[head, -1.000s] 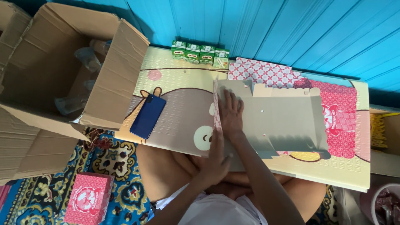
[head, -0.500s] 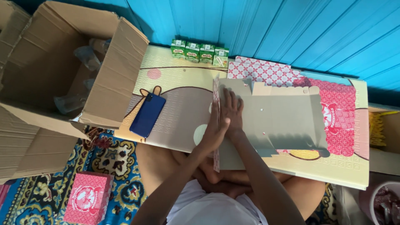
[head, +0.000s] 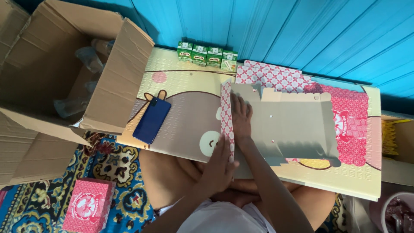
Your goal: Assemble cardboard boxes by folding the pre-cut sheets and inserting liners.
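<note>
Nearest, the left hand [head: 217, 166] has swung the side flap [head: 227, 114] of the flat carton blank [head: 293, 129] from lying down to standing upright; its open palm presses the flap's outer face. The right hand [head: 240, 116], fingers spread flat, pins the grey panel at the fold, so the crease is now formed. At 9 o'clock lies one blue phone [head: 152, 120] on the play mat [head: 185, 82]. At 12 o'clock stand four green drink cartons [head: 207, 55]. At 10 o'clock, one big cardboard box [head: 64, 73]; at 7 o'clock, one finished pink box [head: 88, 206].
</note>
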